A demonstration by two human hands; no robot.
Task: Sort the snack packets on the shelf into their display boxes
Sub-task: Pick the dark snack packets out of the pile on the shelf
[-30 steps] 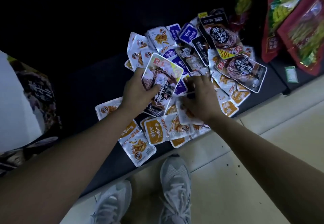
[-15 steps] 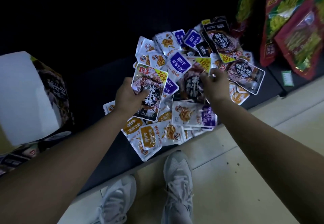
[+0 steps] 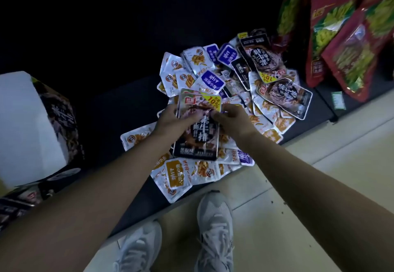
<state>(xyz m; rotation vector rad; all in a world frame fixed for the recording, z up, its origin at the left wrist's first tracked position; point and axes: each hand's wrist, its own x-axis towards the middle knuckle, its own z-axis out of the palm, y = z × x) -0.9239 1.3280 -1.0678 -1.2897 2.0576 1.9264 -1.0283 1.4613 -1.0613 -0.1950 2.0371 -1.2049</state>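
A heap of small snack packets, white with orange or purple labels plus larger dark ones, covers the dark low shelf. Above the heap's middle I hold a large dark packet with a yellow 10% tag. My left hand grips its left edge and my right hand grips its right edge, thumbs on its face. Whether more than one dark packet is stacked there I cannot tell. Two similar dark packets lie at the heap's right. A display box with a white flap and dark printed side stands at the left.
Big red snack bags stand at the far right on the shelf. A small green tag sits on the shelf edge. Below are the pale tiled floor and my two grey sneakers. The shelf's back is dark.
My right hand left the heap's right side and came in to the dark packet that my left hand held. Both hands now grip it over the heap's middle.
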